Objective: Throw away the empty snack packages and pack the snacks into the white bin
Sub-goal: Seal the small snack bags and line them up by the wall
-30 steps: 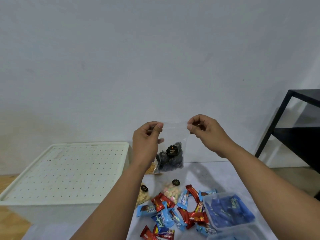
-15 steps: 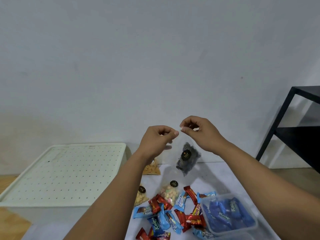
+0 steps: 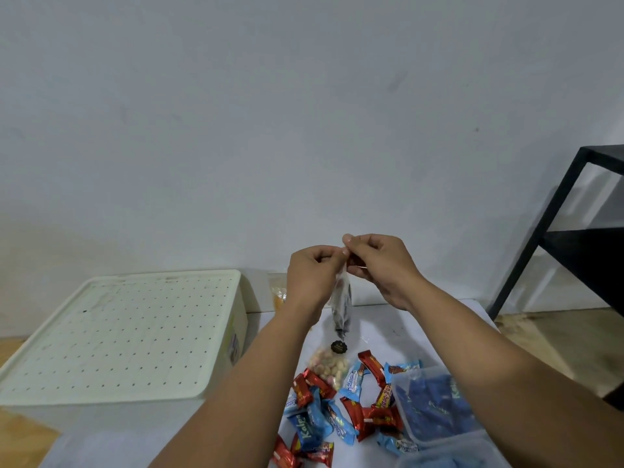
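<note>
Above the counter (image 3: 398,336) our hands, left (image 3: 315,276) and right (image 3: 378,265), now meet, pinching the top of the dark-cookie bag (image 3: 341,307) that hung wide a second ago, likely sealed for the lidded white bin (image 3: 128,336).

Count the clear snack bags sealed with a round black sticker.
1 sure: the bag of pale round snacks on the table, sticker showing. The hands' dark-snack bag hangs edge-on, sticker hidden; a yellow-snack bag behind the left wrist is mostly hidden.
</note>
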